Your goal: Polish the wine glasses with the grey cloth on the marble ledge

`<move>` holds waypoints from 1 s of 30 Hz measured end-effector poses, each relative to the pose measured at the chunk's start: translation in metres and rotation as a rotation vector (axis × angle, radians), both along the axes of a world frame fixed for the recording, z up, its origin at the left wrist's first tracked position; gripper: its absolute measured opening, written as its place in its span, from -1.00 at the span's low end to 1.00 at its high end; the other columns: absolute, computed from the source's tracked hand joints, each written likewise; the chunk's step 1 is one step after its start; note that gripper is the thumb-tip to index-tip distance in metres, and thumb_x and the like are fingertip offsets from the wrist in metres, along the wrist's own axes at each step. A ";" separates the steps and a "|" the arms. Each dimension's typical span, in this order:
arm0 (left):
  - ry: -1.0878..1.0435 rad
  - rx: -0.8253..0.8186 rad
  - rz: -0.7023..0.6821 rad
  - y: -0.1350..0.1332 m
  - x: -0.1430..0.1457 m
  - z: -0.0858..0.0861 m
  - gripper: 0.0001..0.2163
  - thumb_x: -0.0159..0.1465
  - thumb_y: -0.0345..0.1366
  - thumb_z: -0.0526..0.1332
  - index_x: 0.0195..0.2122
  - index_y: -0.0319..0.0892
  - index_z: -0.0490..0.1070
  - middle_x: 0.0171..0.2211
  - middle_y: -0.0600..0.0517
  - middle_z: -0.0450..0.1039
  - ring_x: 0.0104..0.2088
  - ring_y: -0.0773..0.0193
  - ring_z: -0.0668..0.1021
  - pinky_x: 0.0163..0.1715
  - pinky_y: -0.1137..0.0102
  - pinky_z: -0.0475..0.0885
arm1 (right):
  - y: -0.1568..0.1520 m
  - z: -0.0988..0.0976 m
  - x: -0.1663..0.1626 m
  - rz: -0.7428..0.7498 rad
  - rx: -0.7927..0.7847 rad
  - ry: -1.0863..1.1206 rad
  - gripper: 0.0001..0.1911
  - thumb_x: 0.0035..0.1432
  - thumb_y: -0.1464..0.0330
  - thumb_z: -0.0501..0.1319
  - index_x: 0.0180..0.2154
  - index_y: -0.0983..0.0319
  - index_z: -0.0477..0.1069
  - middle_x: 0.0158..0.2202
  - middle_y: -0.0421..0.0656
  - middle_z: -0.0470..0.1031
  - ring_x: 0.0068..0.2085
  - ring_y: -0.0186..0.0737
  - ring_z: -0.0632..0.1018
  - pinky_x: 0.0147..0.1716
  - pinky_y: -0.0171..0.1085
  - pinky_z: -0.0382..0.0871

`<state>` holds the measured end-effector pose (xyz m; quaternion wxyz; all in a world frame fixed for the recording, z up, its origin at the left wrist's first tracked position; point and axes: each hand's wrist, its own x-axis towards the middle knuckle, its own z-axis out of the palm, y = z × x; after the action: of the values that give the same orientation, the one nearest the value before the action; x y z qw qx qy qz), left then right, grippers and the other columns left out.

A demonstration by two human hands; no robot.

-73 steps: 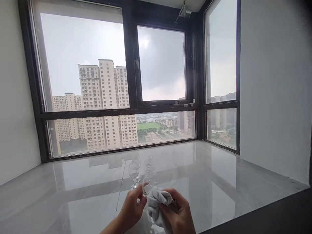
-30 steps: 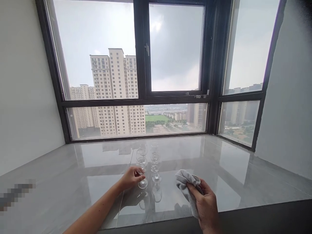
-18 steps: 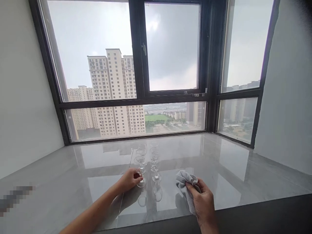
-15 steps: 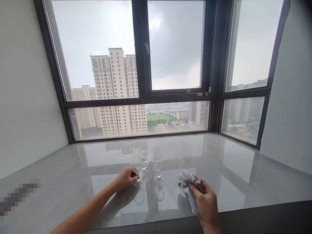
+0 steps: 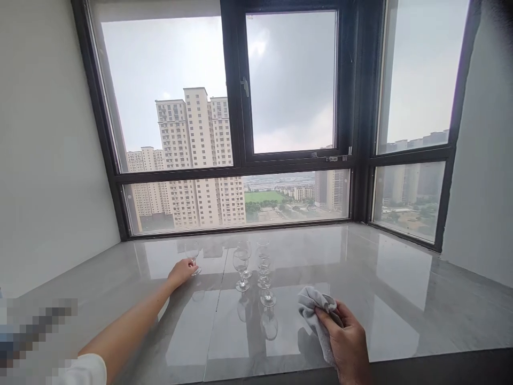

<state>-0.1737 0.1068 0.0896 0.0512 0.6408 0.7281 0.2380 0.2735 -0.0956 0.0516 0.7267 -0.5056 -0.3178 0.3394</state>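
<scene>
My left hand reaches far out over the glossy grey marble sill and pinches the stem of a small clear stemmed glass that stands on the sill, left of the others. Several more small stemmed glasses stand in a tight cluster near the middle. My right hand rests near the sill's front edge, closed on a crumpled grey cloth.
A black-framed bay window runs along the back and the right of the sill, with high-rise blocks outside. White walls close the sill in on the left and right. A dark edge bounds the sill at the front.
My left hand has carried one glass out of the cluster, to the left and farther back. My right hand has kept hold of the cloth near the front edge.
</scene>
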 end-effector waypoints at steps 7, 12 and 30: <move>0.104 0.033 0.049 -0.045 0.027 -0.009 -0.72 0.26 -0.05 0.15 -0.50 -0.09 0.30 -0.44 0.00 0.51 -0.38 0.13 0.52 -0.43 0.39 0.18 | 0.001 -0.002 0.002 0.019 -0.018 -0.011 -0.56 -0.19 0.13 0.44 -0.27 0.26 0.58 -0.39 -0.11 0.62 -0.31 -0.06 0.59 -0.40 -0.29 0.45; 0.065 0.071 -0.249 -0.076 0.086 -0.021 -0.84 0.23 -0.14 0.19 -0.31 -0.10 0.42 -0.48 0.09 0.45 -0.42 0.23 0.50 -0.43 0.42 0.17 | 0.001 0.001 -0.003 0.038 -0.011 0.011 -0.58 -0.21 0.13 0.46 -0.32 0.27 0.57 -0.43 -0.12 0.61 -0.34 -0.09 0.58 -0.43 -0.32 0.44; 0.022 0.055 -0.279 -0.072 0.081 -0.027 -0.79 0.21 -0.14 0.18 -0.49 -0.13 0.38 -0.52 0.09 0.45 -0.45 0.23 0.48 -0.42 0.40 0.19 | -0.003 0.001 0.001 0.033 0.055 0.055 -0.57 -0.19 0.14 0.48 -0.29 0.27 0.59 -0.36 -0.10 0.65 -0.32 -0.11 0.60 -0.38 -0.30 0.46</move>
<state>-0.0927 0.0343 0.0626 0.0582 0.7394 0.6257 0.2414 0.2741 -0.0983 0.0524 0.7432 -0.4704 -0.3153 0.3563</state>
